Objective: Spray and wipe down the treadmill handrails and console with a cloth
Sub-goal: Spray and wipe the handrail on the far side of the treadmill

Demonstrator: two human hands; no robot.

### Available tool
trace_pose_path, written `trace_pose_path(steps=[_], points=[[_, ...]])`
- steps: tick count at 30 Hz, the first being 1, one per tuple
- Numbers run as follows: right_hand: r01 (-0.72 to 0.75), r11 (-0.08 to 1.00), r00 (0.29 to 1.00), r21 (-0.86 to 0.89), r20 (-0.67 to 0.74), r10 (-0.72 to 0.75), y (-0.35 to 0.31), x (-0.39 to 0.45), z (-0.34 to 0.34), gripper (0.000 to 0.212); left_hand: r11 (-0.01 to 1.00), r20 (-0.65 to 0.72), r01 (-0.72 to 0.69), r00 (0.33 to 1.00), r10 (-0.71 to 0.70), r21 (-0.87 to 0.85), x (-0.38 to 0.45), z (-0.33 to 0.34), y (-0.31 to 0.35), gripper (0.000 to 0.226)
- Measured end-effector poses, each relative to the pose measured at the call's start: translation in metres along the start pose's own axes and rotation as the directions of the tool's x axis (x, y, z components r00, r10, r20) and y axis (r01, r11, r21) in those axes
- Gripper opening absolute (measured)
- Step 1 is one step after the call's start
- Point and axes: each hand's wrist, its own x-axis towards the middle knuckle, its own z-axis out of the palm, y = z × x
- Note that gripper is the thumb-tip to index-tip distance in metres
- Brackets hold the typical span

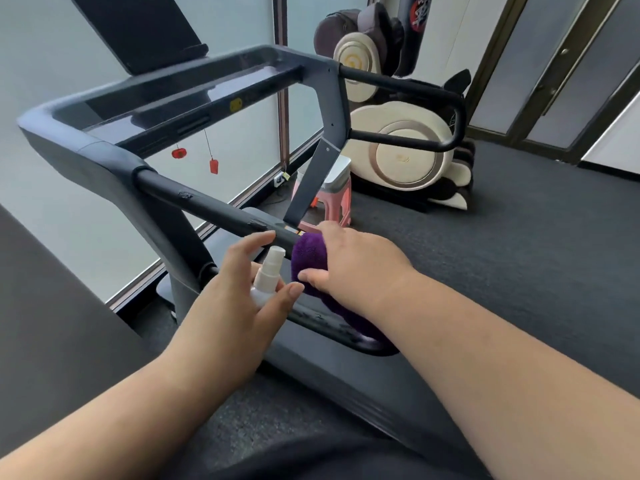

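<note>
My left hand (239,299) holds a small white spray bottle (267,275) upright, its nozzle just beside the near black handrail (207,209) of the treadmill. My right hand (360,268) grips a purple cloth (310,261) wrapped over that same handrail, right of the bottle; the cloth's tail hangs down under my wrist. The rail's foam looks worn in spots. The grey console frame (180,95) with a dark screen (138,29) rises at the upper left. The far handrail (415,88) loops at the upper right.
A red safety clip (213,166) dangles under the console. Beyond the treadmill stand a pink stool (332,199) and a cream and black massage chair (401,147). Frosted windows fill the left side; grey carpet (536,237) spreads to the right.
</note>
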Motion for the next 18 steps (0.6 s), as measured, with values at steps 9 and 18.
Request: trace_pose_path(steps=[9,18], points=[[-0.15,0.906,0.981,0.396,-0.051,0.185,0.062,-0.061,0.035,0.066,1.0,0.043,0.018,0.999,-0.017,-0.024,0.001,0.001,-0.004,0.056],[0.008,0.999,0.992,-0.046,-0.129,-0.014,0.008,-0.01,0.012,0.058,1.0,0.032,-0.014,0.999,0.014,0.0,0.001,0.001,-0.003,0.056]])
